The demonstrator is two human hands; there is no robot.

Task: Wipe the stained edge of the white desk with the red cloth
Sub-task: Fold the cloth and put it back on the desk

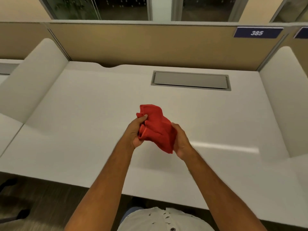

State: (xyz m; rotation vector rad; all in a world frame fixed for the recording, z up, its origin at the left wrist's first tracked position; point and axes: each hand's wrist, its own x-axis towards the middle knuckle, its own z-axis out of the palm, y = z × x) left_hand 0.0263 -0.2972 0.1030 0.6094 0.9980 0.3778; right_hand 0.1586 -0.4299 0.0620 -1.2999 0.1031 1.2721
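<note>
Head-camera footage shows a crumpled red terry cloth held up between both hands above the middle of a smooth white laminate desk, clear of the surface as far as can be judged. It seems to be gathered into a wad so that a firm pad can be pressed against the desk, which suggests the wiping has not yet begun. The left hand is curled around the cloth's left side: its thumb is laid over the top folds, while the other fingers are tucked underneath and hidden by the fabric. The right hand is closed on the cloth's right and lower part, its fingers bent together over the fabric, with a loose corner hanging below them. Both grips are therefore clamped on the cloth, and no finger is seen touching the desk. Beyond the fingertips, towards the beige partition, a grey rectangular cable flap is set into the desk. The near edge of the desk lies well behind the wrists, towards the person's body; no stain can be made out there, the edge being blurred.
</note>
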